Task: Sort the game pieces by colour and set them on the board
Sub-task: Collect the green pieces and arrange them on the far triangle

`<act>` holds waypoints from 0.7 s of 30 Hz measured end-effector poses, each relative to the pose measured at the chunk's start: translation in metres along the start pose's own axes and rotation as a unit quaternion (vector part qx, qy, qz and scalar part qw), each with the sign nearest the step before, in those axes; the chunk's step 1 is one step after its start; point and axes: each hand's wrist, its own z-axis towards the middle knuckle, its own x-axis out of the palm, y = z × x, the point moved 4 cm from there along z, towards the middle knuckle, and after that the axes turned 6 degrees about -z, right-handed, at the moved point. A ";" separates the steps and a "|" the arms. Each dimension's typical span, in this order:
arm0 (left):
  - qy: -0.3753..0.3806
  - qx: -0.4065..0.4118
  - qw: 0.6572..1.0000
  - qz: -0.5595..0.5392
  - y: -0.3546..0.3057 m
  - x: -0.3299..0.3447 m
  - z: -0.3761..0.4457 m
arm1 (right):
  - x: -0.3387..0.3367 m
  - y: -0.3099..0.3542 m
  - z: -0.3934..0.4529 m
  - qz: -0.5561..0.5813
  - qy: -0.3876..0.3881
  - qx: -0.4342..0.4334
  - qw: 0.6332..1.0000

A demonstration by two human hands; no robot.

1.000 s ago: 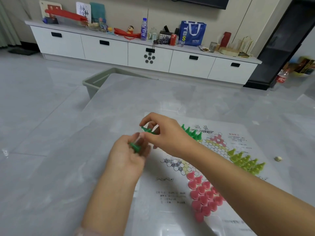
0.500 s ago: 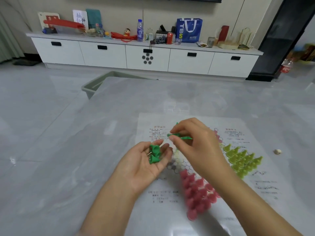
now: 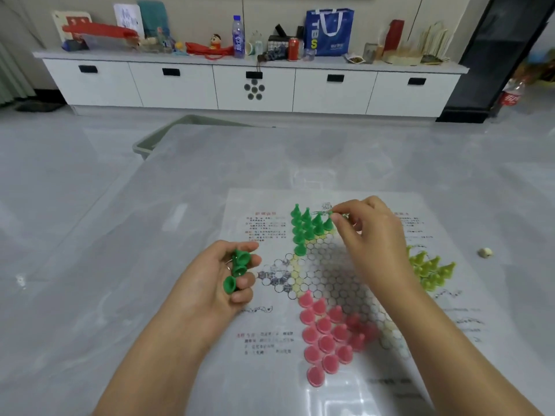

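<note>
While the left hand (image 3: 216, 277) cups green pieces (image 3: 235, 270), right-hand fingers (image 3: 338, 216) pinch one; the blue bag (image 3: 329, 31) reads "TBS".

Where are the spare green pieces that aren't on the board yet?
In the head view, the spare green pieces lie in the left hand, just left of the board.

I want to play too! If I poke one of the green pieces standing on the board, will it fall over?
Probably, with a firm poke. The green pieces look like small, light plastic cones with narrow tops, so they likely tip easily. Their wider bases should steady them against gentle nudges. They stand packed together, so one falling may knock its neighbours.
</note>
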 end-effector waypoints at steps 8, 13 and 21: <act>0.003 0.007 1.000 0.011 -0.003 -0.003 0.002 | 0.026 -0.010 -0.006 -0.029 0.127 0.029 0.991; -0.008 0.017 1.000 0.011 -0.006 -0.005 0.002 | 0.030 -0.015 -0.008 -0.040 0.146 0.031 0.988; -0.004 0.024 1.000 0.013 -0.007 -0.004 0.000 | 0.037 -0.018 -0.006 -0.038 0.142 0.031 0.989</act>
